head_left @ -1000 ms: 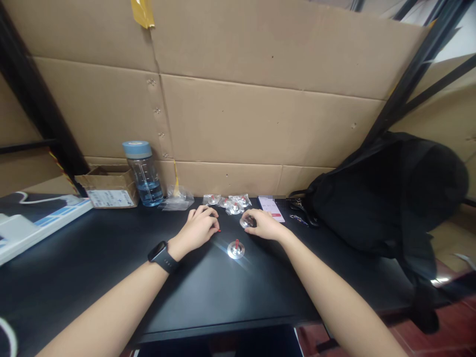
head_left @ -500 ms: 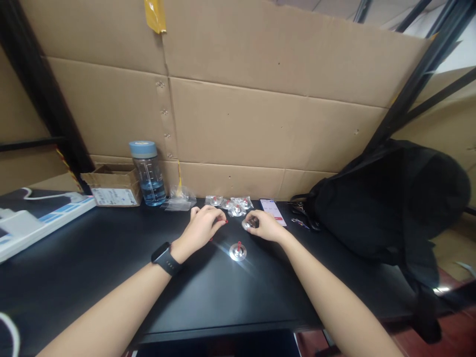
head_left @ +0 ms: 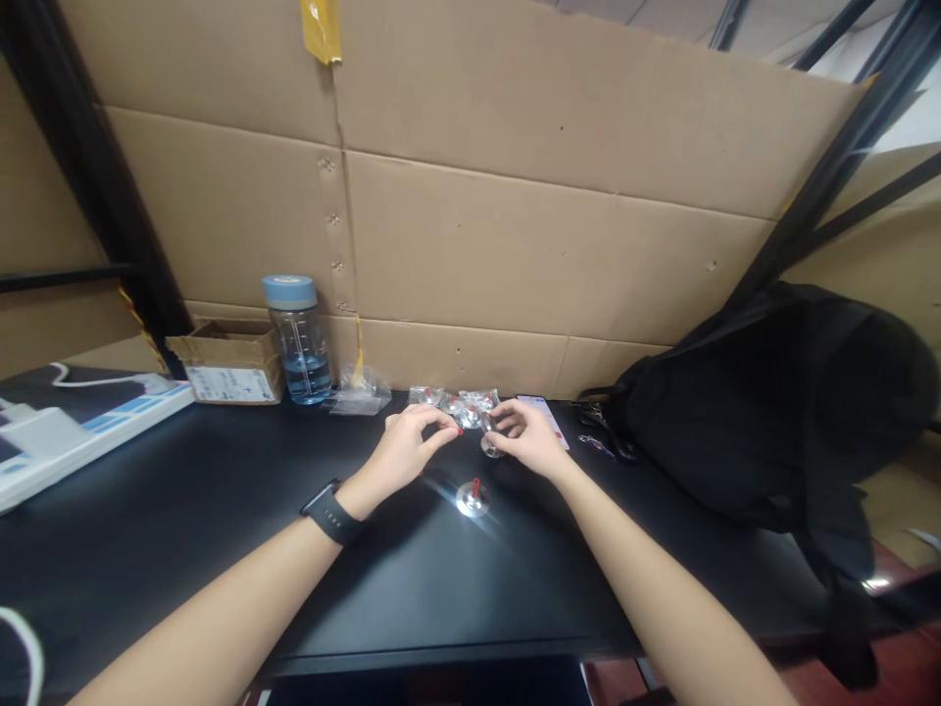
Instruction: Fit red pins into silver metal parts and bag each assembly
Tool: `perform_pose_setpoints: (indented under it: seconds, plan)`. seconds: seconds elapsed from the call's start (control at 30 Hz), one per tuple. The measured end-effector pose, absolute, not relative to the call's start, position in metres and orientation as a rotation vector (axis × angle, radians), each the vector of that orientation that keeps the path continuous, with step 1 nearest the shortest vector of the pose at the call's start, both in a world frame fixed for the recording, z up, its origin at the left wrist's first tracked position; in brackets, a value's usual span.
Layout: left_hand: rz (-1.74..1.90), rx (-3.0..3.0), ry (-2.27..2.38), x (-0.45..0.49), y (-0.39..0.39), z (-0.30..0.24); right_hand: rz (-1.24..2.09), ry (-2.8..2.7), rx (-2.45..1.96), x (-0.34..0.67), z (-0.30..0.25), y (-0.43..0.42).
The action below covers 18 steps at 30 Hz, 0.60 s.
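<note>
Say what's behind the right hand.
A phone: its far end and right edge show past the right hand. The hand covers its near left part, so what's there can't be seen.

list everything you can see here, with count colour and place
cardboard panel: 1, brown, back
yellow tape: 1 piece, yellow, panel's upper left
shelf posts: 2, black, either side
table: 1, black, below hands
power strip: 1, white and blue, far left
box: 1, brown, left of bottle
bottle: 1, clear with blue lid, back left
plastic wrap: count unclear, clear, right of bottle
wrapped parts: about four, silver and red, back centre
metal disc: 1, silver with red stem, centre
held disc: 1, silver, right fingers
red piece: 1, red, left fingertips
phone: 1, pale screen, behind right hand
backpack: 1, black, right
watch: 1, black, left wrist
left hand: 1, bare, centre
right hand: 1, bare, centre
</note>
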<state>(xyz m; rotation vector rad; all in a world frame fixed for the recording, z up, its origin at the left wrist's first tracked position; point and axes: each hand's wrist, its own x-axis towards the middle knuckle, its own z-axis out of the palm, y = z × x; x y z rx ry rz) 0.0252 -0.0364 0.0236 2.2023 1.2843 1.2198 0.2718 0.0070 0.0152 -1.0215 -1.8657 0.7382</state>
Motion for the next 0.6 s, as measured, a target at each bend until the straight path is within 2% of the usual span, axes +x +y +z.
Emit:
perform_pose_setpoints:
  seconds: [0.07, 0.17, 0.6]
  plan:
    - [1.262, 2.204, 1.290, 0.027, -0.036, 0.023, 0.975, -1.727, -0.841, 0.263, 0.019, -0.002]
    - [1.330, 2.179, 1.278, 0.031, -0.037, 0.021, 1.110, -1.608, -0.686, 0.249, 0.022, -0.017]
    - [1.406, 2.123, 1.229, 0.042, -0.050, 0.025, 1.063, -1.605, -0.576, 0.232, 0.024, -0.036]
